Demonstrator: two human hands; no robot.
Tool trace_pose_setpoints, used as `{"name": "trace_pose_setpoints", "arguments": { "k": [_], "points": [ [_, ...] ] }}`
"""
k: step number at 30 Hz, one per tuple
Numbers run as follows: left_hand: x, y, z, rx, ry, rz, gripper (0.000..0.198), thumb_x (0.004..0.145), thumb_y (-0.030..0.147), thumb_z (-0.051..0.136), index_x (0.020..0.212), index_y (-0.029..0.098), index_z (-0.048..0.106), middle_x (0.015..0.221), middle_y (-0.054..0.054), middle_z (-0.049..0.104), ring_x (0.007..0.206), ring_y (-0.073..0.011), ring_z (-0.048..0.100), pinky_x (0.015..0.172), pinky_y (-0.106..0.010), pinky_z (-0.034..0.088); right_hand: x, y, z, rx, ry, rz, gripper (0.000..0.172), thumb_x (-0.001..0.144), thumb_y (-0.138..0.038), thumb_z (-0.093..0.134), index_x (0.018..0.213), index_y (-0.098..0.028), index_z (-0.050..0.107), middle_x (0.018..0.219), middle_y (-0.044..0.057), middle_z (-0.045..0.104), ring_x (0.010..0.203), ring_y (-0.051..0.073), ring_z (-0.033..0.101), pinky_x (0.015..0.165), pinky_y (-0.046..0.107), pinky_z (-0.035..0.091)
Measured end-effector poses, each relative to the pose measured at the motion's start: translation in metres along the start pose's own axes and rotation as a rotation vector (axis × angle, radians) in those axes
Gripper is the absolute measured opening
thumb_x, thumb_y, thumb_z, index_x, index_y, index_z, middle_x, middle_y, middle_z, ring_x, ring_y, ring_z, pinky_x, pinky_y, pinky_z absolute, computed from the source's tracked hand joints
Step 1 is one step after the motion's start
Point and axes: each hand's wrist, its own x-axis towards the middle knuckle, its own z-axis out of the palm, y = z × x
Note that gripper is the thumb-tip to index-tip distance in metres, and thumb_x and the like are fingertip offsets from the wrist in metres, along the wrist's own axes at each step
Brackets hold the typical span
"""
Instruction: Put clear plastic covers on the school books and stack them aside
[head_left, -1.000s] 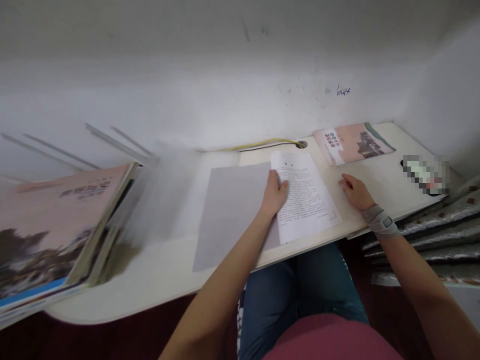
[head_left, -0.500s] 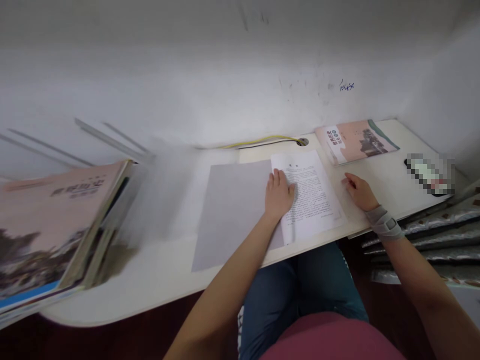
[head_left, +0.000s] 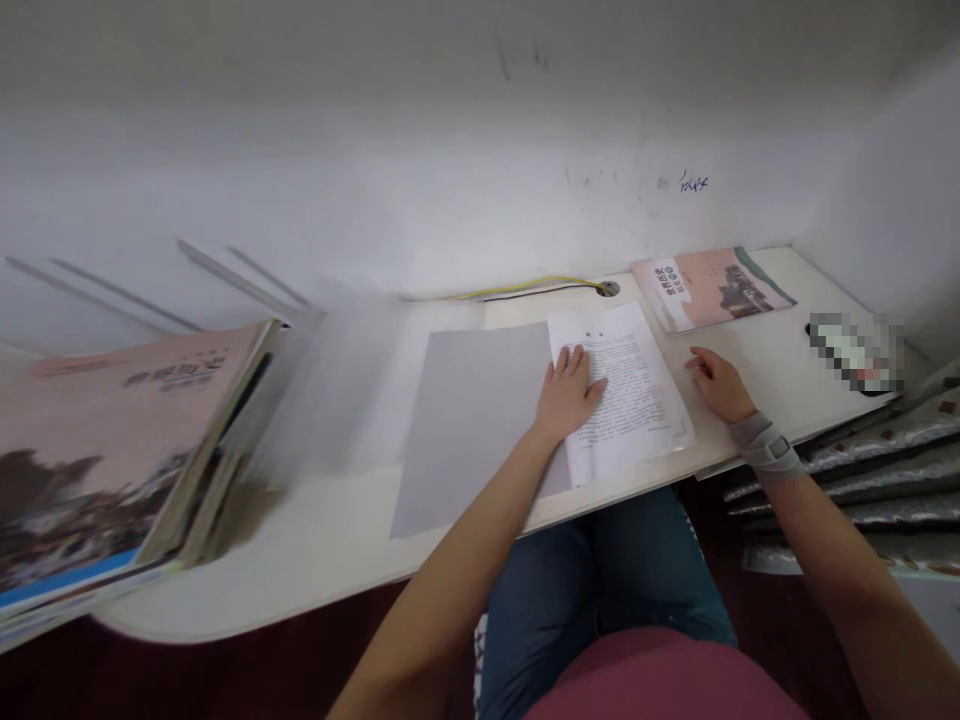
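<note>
An open booklet lies on the white desk (head_left: 330, 560), with a plain grey left page (head_left: 480, 420) and a printed white right page (head_left: 626, 400). My left hand (head_left: 568, 393) rests palm down across the fold, fingers stretched out and the thumb spread over the text. To the right of the page, my right hand (head_left: 716, 383) lies on the desk with its fingers loosely curled and apart; nothing shows in it. A grey band with a small dark buckle circles that wrist. Just beyond this hand is a closed pink textbook (head_left: 716, 288) with a landscape picture.
A stack of books (head_left: 127, 450) with a pink cover stands at the left. A blurred-out phone-like object (head_left: 855, 350) lies at the right end. A yellow cable (head_left: 525, 284) runs along the wall into a desk hole (head_left: 608, 289). Silvery patterned folds (head_left: 862, 480) hang below right.
My left hand has slid slightly right over the printed page, and its thumb is spread wider. My right hand stays in place. The camera view has shifted a little.
</note>
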Motion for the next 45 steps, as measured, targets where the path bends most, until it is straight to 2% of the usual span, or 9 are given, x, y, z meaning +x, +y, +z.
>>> {"name": "trace_pose_setpoints", "arguments": {
  "k": [6,11,14,17,21,25,31,36,45],
  "points": [
    [0.000,-0.004,0.002,-0.054,0.078,0.007,0.054,0.088,0.029,0.045,0.135,0.003,0.042,0.151,-0.021,0.029,0.142,-0.0356,0.016,0.113,-0.052,0.022,0.002,0.001,-0.001,-0.027,0.006,0.009,0.043,0.074,-0.017,0.048,0.115,-0.015,0.061,0.099,0.009,0.071,0.087,0.021,0.065,0.088,0.040,0.050],
    [0.002,-0.007,0.004,-0.311,0.088,0.103,0.064,0.090,0.045,0.045,0.144,0.013,0.031,0.155,-0.016,0.021,0.144,-0.0295,0.011,0.115,-0.049,0.019,0.002,0.000,-0.002,-0.046,-0.002,0.007,0.043,0.074,-0.016,0.047,0.115,-0.013,0.061,0.099,0.010,0.071,0.086,0.021,0.065,0.089,0.041,0.050],
    [-0.007,-0.002,-0.005,-0.363,0.117,0.020,0.065,0.091,0.051,0.039,0.144,0.014,0.031,0.156,-0.016,0.018,0.145,-0.0287,0.009,0.116,-0.048,0.017,0.002,0.000,-0.002,-0.026,0.001,0.011,0.043,0.074,-0.017,0.048,0.115,-0.012,0.061,0.097,0.010,0.071,0.083,0.021,0.065,0.086,0.040,0.051],
    [-0.036,0.004,-0.023,-0.328,0.005,0.033,0.074,0.090,0.057,0.040,0.147,0.013,0.023,0.157,-0.018,0.010,0.144,-0.0293,0.009,0.116,-0.047,0.019,0.002,0.002,-0.003,-0.004,0.001,0.023,0.042,0.075,-0.019,0.049,0.115,-0.012,0.061,0.096,0.010,0.071,0.084,0.021,0.065,0.086,0.041,0.051],
    [-0.094,0.007,-0.038,-0.220,-0.201,0.286,0.087,0.084,0.056,0.053,0.151,0.023,0.008,0.158,-0.012,-0.003,0.144,-0.0296,-0.001,0.114,-0.050,0.023,0.003,0.003,-0.001,0.010,0.003,0.017,0.040,0.075,-0.021,0.050,0.113,-0.014,0.062,0.095,0.009,0.071,0.082,0.020,0.064,0.086,0.041,0.051],
    [-0.129,0.008,-0.028,-0.078,-0.119,0.379,0.068,0.092,0.026,0.042,0.151,0.020,0.008,0.158,-0.012,0.004,0.144,-0.0268,-0.001,0.113,-0.050,0.027,0.002,0.003,0.000,0.017,0.008,0.023,0.041,0.074,-0.019,0.050,0.113,-0.014,0.062,0.095,0.008,0.072,0.082,0.020,0.065,0.085,0.040,0.052],
    [-0.121,0.018,-0.006,0.167,0.002,0.355,0.060,0.086,0.007,0.039,0.145,0.011,0.029,0.152,-0.018,0.027,0.142,-0.0334,0.002,0.110,-0.058,0.028,0.001,-0.001,0.000,-0.002,0.007,0.025,0.039,0.077,-0.022,0.050,0.114,-0.016,0.063,0.094,0.007,0.072,0.083,0.019,0.065,0.084,0.039,0.052],
    [-0.111,0.026,-0.003,0.260,-0.024,0.355,0.054,0.087,0.002,0.034,0.141,0.008,0.037,0.150,-0.019,0.030,0.142,-0.0327,0.007,0.110,-0.055,0.030,0.001,-0.003,0.000,-0.014,0.007,0.033,0.039,0.078,-0.022,0.050,0.114,-0.016,0.064,0.095,0.008,0.072,0.085,0.020,0.065,0.085,0.039,0.052],
    [-0.108,0.022,-0.004,0.263,-0.070,0.436,0.050,0.092,0.007,0.033,0.141,0.010,0.039,0.149,-0.018,0.033,0.143,-0.0305,0.008,0.111,-0.054,0.029,0.001,-0.003,-0.001,-0.028,0.002,0.022,0.036,0.081,-0.028,0.051,0.113,-0.016,0.064,0.096,0.009,0.072,0.085,0.020,0.065,0.086,0.041,0.052]
  ]
}}
